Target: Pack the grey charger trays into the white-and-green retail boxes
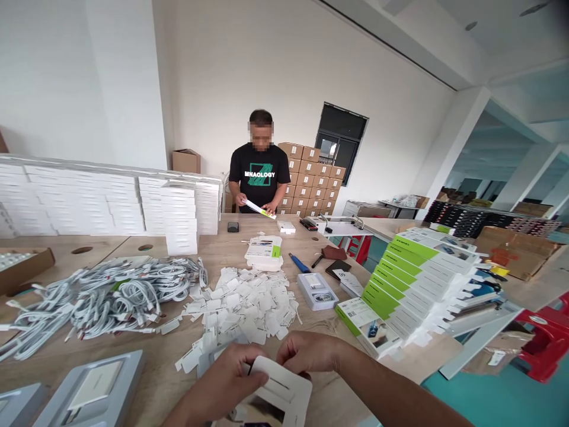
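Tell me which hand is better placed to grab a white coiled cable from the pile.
Left hand: the pile of white coiled cables lies on its side; the right hand would have to cross over the white card insert.

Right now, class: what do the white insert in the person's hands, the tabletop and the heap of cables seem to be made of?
White insert: thin matte card, judging by its cut slots. Tabletop: wood or wood-look board, with pale grain and a dull finish. Heap of cables: probably plastic-sheathed, white and slightly glossy. Both hands, left hand and right hand, hold the insert.

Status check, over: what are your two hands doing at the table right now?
Left hand and right hand both gripping white card insert. Loose white tags heaped just beyond. Nothing blocking.
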### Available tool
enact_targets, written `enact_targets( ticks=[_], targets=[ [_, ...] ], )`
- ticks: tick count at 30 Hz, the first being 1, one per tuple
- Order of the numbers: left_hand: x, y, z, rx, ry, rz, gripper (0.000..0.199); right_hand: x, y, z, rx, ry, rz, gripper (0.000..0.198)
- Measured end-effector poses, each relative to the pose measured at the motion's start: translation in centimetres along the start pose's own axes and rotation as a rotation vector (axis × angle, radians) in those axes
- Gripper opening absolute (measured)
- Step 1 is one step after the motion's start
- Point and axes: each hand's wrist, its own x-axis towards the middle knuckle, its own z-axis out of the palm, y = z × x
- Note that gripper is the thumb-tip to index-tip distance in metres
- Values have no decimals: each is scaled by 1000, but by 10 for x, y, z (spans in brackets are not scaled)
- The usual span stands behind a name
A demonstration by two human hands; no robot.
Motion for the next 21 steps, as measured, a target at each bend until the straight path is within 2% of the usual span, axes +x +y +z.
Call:
enact_targets(
  ticks=[3,7,12,16,19,21],
  targets=[
    [0,0,-2,-106,-19,2,21,9,10,-6,-62,220,-7,19],
    [3,-5,-2,-165,-42,-8,20,27,32,-20,-361,551,15,17],
    [6,-16,-8,-258,20,-45,20,34,46,-37,-573,787,-19,21],
    [7,-19,-14,-305,27,-35,26,44,45,-43,-636,828,-30,21],
    [8,-20,-17,-299,36,-51,29,61,47,-40,-605,833,8,30],
    [9,-22,-18,-306,48,-56,30,73,50,-38,-549,843,22,29]
  ],
)
